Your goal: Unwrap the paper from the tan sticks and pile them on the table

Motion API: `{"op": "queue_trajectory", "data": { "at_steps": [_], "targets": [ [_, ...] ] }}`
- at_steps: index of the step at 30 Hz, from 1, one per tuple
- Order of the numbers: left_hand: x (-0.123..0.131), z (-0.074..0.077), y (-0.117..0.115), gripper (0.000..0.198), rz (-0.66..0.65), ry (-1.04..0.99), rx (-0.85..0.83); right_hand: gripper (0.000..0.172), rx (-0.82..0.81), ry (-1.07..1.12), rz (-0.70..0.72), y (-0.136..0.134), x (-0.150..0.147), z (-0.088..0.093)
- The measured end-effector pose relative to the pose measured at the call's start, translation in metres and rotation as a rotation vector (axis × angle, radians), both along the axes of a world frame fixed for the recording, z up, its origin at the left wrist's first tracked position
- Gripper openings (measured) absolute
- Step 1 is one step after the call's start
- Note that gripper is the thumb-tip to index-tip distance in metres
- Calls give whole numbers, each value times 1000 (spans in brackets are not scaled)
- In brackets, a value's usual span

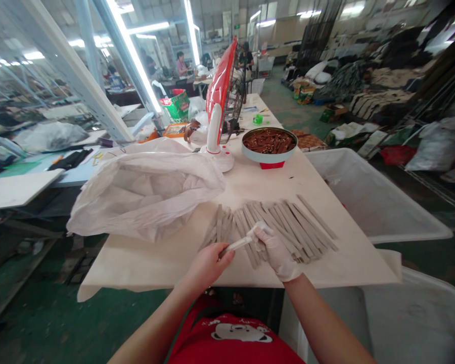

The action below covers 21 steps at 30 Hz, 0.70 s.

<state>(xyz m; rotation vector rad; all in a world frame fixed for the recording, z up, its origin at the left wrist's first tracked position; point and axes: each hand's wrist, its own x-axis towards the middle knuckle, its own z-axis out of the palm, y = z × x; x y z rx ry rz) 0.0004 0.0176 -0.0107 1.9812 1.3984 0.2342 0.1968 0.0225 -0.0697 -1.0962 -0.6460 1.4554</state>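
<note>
Left of the fan (217,86) and a little nearer the person, a big pale bag (147,197) slumps on the table (155,270); what it holds, if anything, cannot be made out. Behind it, left of the fan's foot, stands a green bag (179,107), its contents also unclear. In front of the fan, the bare left hand (208,265) pinches one end of a pale strip (239,244) between thumb and fingers. Just right of that, the gloved right hand (273,248) grips the strip's other end with curled fingers. So one piece is being handled, held over the near side of the table, in front of the fan. Around and beyond the right hand lie many loose strips (307,230), roughly side by side; most of the work looks still to do, though which of these are finished cannot be told. Right of the fan, a round tin (269,156) sits on a red box (272,165), well filled with small brown pieces (269,140). Farthest right of the fan, beyond the table edge, is a white bin (398,212), its contents not clear
</note>
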Motion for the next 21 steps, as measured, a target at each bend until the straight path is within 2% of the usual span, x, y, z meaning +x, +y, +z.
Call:
{"op": "queue_trajectory", "data": {
  "at_steps": [4,7,10,12,17,19,21],
  "targets": [
    [8,-4,7,38,13,103,55,31,-19,-93,90,-1,3,-7],
    [12,-12,10,36,22,155,155,30,39,-113,49,0,0,-11],
    [9,-18,11,35,35,166,157,29,12,-99,31,2,-3,-11],
    [6,-19,13,35,28,165,130,30,-24,-152,50,3,-4,-11],
    [5,-16,14,33,46,124,169,32,14,-260,115,4,-15,-14],
    [0,-19,13,34,55,67,136,34,5,-236,164,4,-18,-17],
    [-10,-26,11,43,44,-47,-13,34,-4,-189,127,4,-18,-18]
  ]
}}
